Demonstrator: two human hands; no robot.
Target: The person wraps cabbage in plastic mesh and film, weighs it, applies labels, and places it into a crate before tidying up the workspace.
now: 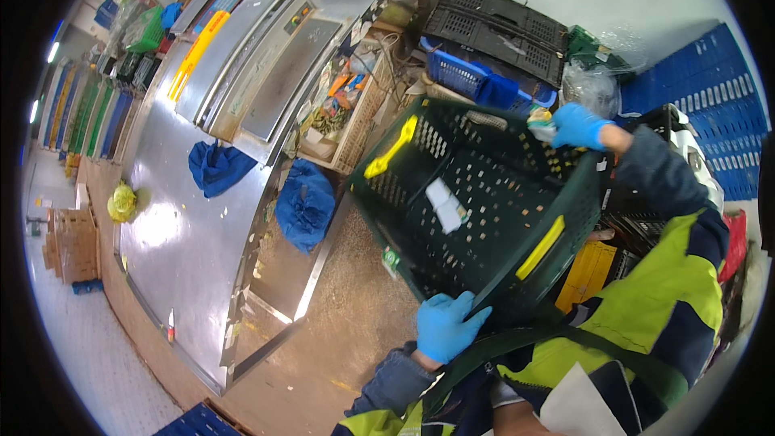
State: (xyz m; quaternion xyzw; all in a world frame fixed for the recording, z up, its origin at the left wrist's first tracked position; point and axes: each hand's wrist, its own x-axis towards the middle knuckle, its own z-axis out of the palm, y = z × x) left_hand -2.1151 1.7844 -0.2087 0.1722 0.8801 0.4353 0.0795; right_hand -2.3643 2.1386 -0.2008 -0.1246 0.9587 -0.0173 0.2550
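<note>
A dark green plastic crate (484, 212) with yellow handle inserts is tilted before me. Gloved in blue, my left hand (453, 326) grips its near rim. My right hand (578, 127), also in a blue glove, is at the far right rim, its fingers closed on a crumpled white, green and yellow label (540, 123). Inside, a whitish paper label (447, 206) lies on the perforated crate floor. Another small green and white label (390, 260) clings to the outer left side.
A steel table (181, 260) on the left holds a wrapping machine (272, 66), blue cloth (219, 168) and a cabbage (122, 202). Below its edge are another blue cloth (304, 206) and a beige basket of scraps (357, 127). Black folded crates (496, 30) and blue crates (702, 115) stand by the wall.
</note>
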